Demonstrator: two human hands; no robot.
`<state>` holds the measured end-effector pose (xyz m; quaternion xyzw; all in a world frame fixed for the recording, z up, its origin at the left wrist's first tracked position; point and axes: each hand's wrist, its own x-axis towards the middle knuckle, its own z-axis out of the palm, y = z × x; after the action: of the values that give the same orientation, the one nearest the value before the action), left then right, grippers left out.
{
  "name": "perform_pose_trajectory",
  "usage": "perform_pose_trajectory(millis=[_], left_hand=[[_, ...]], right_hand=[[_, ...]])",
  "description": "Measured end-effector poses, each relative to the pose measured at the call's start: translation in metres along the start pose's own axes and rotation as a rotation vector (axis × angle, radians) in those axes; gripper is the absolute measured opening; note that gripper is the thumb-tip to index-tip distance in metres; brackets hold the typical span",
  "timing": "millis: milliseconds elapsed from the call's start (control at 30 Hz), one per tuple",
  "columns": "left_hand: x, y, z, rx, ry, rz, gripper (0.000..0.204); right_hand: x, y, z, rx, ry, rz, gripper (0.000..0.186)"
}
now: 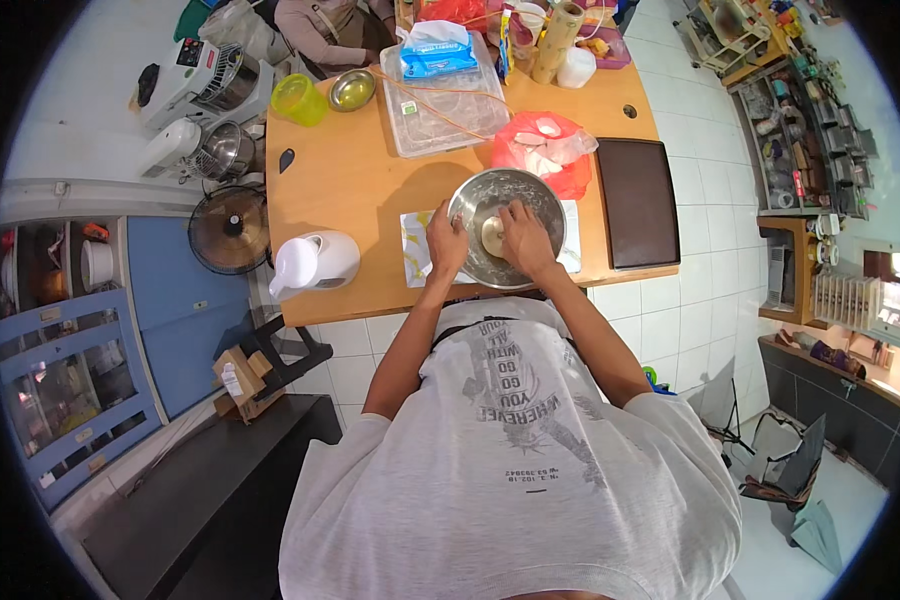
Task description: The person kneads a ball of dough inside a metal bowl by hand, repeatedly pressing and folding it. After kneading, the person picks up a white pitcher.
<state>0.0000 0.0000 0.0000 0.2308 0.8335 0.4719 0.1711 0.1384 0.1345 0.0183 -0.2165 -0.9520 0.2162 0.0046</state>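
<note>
A steel mixing bowl (506, 182) stands near the front edge of the wooden table, on a white and yellow patterned sheet (414, 236). My left hand (447, 243) grips the bowl's left rim. Inside, a small pale lump of dough (491, 237) lies at the bottom, and whitish smears coat the wall. My right hand (525, 240) reaches into the bowl with its fingers curled against the dough's right side; the fingertips are partly hidden.
A white electric kettle (315, 262) stands left of the bowl, a dark tray (637, 203) lies to the right. Behind are a red plastic bag (540, 150), a clear lidded box (445, 110) with wipes (437, 52), a yellow-green cup (299, 100) and a metal bowl (352, 90). A person (335, 35) sits across.
</note>
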Motion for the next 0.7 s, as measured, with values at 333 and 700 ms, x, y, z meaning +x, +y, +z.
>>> perform_pose_trajectory(millis=[333,700], left_hand=[[-0.005,0.012,0.0,0.023,0.044,0.047,0.035],[-0.003,0.016,-0.005,0.003,0.021,0.052,0.034]], right_hand=[[-0.004,-0.021,-0.029,0.059,-0.121,0.037,0.036],[0.016,-0.024,0.024,-0.048,0.062,-0.072,0.034]])
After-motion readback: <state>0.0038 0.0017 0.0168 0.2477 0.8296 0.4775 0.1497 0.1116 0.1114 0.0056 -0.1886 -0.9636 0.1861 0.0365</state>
